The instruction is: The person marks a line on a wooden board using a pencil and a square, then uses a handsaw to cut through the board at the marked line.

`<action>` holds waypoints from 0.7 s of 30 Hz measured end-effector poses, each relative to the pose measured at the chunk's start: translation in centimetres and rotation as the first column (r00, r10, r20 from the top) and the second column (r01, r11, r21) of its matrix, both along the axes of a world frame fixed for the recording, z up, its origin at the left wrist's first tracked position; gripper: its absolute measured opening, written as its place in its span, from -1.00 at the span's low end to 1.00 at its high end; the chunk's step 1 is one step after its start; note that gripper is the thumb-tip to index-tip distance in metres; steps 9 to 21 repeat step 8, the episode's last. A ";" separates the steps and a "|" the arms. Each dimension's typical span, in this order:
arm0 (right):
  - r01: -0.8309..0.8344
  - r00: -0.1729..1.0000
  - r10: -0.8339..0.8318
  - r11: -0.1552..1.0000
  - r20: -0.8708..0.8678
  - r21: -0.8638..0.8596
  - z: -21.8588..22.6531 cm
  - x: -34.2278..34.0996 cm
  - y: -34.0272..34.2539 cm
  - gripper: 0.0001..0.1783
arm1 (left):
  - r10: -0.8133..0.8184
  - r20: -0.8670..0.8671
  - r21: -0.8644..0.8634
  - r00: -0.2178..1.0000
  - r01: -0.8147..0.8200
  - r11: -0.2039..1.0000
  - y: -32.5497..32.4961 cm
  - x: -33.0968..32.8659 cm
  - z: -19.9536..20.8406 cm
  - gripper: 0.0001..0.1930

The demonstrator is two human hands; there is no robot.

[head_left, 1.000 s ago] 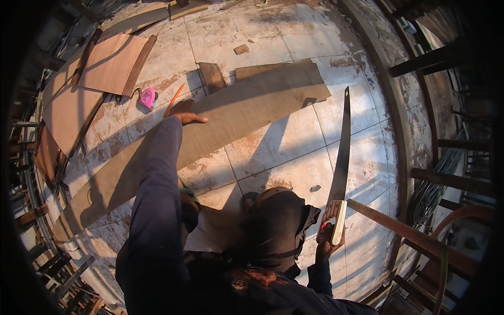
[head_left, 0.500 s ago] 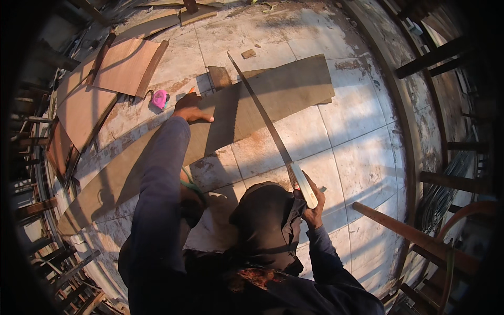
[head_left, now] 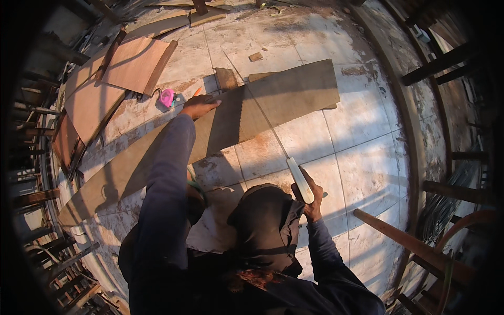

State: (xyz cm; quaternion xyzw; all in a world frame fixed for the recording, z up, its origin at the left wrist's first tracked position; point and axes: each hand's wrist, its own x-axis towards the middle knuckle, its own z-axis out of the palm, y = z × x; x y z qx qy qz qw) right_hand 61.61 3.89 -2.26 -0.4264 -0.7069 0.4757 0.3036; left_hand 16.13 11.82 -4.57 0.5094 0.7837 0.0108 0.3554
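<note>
A long brown wooden board (head_left: 286,94) lies slantwise over the tiled floor, its wider end at the right. My left hand (head_left: 199,106) is closed at the board's far edge, thumb side toward the saw. An orange tip (head_left: 198,91) shows just beyond that hand; whether it is held I cannot tell. My right hand (head_left: 313,195) is wrapped round the pale handle of a handsaw (head_left: 299,178). Its blade points away from me and crosses over the board, seen nearly edge-on. The blade's toothed shadow falls across the board. Contact between teeth and wood cannot be made out.
A pink tape measure (head_left: 167,97) lies beyond my left hand. Plywood pieces (head_left: 137,62) are stacked at the far left. Small offcuts (head_left: 226,80) sit by the board's far edge. A rusty metal tube frame (head_left: 394,233) and wire bundle (head_left: 446,197) stand at the right.
The saw blade has turned from showing its side to nearly edge-on. My left thumb, earlier stretched over the board, now lies nearer the far edge. The whole view has shifted slightly.
</note>
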 end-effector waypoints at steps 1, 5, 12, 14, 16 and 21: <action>0.015 1.000 -0.015 1.000 -0.018 0.001 -0.5 0.2 0.0 -0.44 | 0.013 -0.039 -0.026 0.999 -0.014 1.000 0.1 0.5 0.3 -0.24; 0.007 0.997 -0.007 1.000 -0.077 0.007 -1.0 -0.7 0.0 -0.42 | -0.049 -0.089 0.019 0.995 0.051 0.999 -1.2 -1.4 -0.5 -0.24; -0.004 0.990 0.004 1.000 -0.142 -0.004 -1.8 -1.3 0.2 -0.43 | 0.041 -0.223 -0.035 0.974 -0.050 0.998 -1.8 -1.7 1.6 -0.21; -0.004 0.990 0.004 1.000 -0.142 -0.004 -1.8 -1.3 0.2 -0.43 | 0.041 -0.223 -0.035 0.974 -0.050 0.998 -1.8 -1.7 1.6 -0.21; -0.004 0.990 0.004 1.000 -0.142 -0.004 -1.8 -1.3 0.2 -0.43 | 0.041 -0.223 -0.035 0.974 -0.050 0.998 -1.8 -1.7 1.6 -0.21; -0.004 0.990 0.004 1.000 -0.142 -0.004 -1.8 -1.3 0.2 -0.43 | 0.041 -0.223 -0.035 0.974 -0.050 0.998 -1.8 -1.7 1.6 -0.21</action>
